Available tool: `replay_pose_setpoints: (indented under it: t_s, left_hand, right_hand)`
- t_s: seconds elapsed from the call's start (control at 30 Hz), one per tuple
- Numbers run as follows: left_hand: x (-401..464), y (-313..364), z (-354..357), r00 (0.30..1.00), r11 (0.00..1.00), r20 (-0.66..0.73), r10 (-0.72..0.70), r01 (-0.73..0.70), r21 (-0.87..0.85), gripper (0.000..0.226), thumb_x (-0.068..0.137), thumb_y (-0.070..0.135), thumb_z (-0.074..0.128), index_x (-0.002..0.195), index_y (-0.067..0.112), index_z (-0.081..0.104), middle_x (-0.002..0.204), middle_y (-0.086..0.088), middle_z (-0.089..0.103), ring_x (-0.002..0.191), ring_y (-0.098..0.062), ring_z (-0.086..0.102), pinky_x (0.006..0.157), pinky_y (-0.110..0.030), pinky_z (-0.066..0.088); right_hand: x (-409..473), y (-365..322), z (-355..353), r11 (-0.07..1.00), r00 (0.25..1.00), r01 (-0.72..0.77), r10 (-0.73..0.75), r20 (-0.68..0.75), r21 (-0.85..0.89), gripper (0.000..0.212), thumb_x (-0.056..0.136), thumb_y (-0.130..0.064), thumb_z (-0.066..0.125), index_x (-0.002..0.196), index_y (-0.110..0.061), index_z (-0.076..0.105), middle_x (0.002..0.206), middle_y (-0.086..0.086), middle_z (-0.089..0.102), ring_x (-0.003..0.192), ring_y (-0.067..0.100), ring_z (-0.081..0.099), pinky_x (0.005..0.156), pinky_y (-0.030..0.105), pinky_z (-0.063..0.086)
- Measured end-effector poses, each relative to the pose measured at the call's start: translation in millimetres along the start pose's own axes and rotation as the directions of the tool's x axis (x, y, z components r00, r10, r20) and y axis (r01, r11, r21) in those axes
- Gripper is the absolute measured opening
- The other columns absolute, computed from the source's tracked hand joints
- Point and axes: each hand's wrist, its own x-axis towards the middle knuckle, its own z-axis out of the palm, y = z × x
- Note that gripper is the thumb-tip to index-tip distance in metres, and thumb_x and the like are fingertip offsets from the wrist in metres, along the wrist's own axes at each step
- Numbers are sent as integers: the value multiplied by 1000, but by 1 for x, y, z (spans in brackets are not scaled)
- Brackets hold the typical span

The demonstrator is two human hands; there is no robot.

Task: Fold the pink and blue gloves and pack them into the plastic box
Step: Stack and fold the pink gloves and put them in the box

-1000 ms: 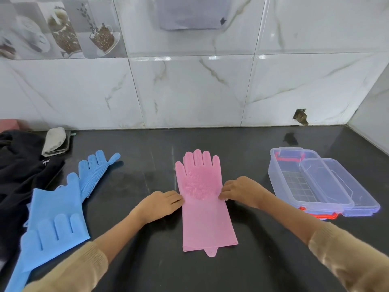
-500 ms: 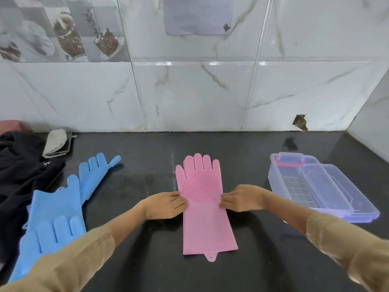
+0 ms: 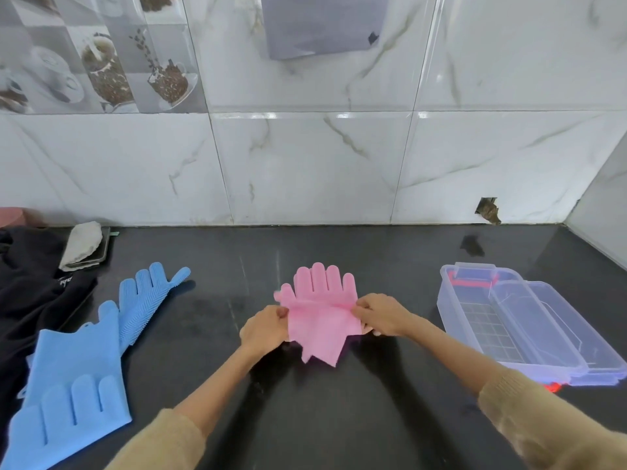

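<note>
The pink glove [image 3: 320,317] is at the middle of the black counter, its cuff half lifted and doubled up toward the fingers. My left hand [image 3: 264,329] pinches its left edge and my right hand [image 3: 381,315] pinches its right edge. Two blue gloves lie flat at the left: one [image 3: 149,296] points toward the wall, the other [image 3: 73,391] lies nearer me with its fingers toward me. The clear plastic box [image 3: 481,320] stands open at the right, with its lid [image 3: 576,337] leaning on its right side.
A dark cloth [image 3: 30,293] and a grey rag on a small tray [image 3: 83,245] sit at the far left by the tiled wall [image 3: 305,164]. The wall turns a corner at the right behind the box.
Both hands went from resting flat at the pink glove's sides to gripping its edges. The cuff end has come off the counter and folded up toward the fingers. The view tilted upward.
</note>
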Motion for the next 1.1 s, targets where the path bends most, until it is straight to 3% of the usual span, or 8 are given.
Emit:
replay_pose_setpoints:
  t_s: [0.2,0.37,0.47,0.57,0.67,0.77,1.03,1.1]
  left_hand:
    - [19,21,1,915,927,155,-374,375,21,6,63,14,48,62,20,48,63,5,53,67,-16,54,65,-21,41]
    - [30,35,8,935,920,-1,-355,350,177,14,79,24,44,68,22,52,63,7,48,73,-14,56,54,-19,35]
    - [35,42,3,928,901,64,-366,336,276,29,81,21,43,95,22,69,79,9,65,89,-11,67,62,-19,44]
    - [37,46,-4,897,879,151,-416,353,322,39,83,23,41,109,23,69,104,7,73,96,-11,69,80,-20,53]
    - [38,48,-9,890,892,200,-409,344,295,42,83,26,35,114,22,65,104,6,73,97,-13,70,88,-27,53]
    - [38,46,-9,902,916,191,-386,351,195,46,77,27,32,114,23,60,96,3,75,89,-17,72,86,-30,55]
    - [10,24,38,920,965,-323,-222,256,65,36,90,42,37,72,18,57,79,-1,68,72,-23,63,56,-26,35]
    - [4,16,46,908,979,-394,-144,190,79,38,95,46,31,84,21,58,77,1,69,70,-20,64,55,-26,38]
  right_hand:
    - [19,-7,5,981,988,-152,148,43,121,32,85,-26,32,70,-8,53,75,6,70,76,37,69,53,29,51]
    - [16,4,-1,966,981,-108,66,180,235,14,78,-21,50,84,-10,56,77,1,62,75,20,64,61,27,58]
    - [11,4,-1,986,970,-65,26,243,155,44,61,-27,66,102,-17,55,86,0,62,74,15,62,64,25,58]
    - [9,1,7,998,993,3,-11,121,65,49,54,-48,74,91,-20,58,80,-3,67,59,10,61,49,20,51]
    - [17,-4,5,982,996,-86,81,40,165,61,71,-69,53,70,-8,55,58,4,67,47,17,63,41,22,49]
    - [29,-12,2,945,977,-208,212,12,252,66,89,-66,30,66,-7,50,52,8,65,40,19,62,40,26,51]
    - [31,-18,32,946,851,-306,323,-415,108,56,92,-59,29,58,-16,39,58,-4,50,53,16,49,56,28,40]
    - [29,-19,40,959,835,-246,282,-473,137,45,94,-45,34,58,-17,37,56,-5,46,50,13,42,54,29,39]
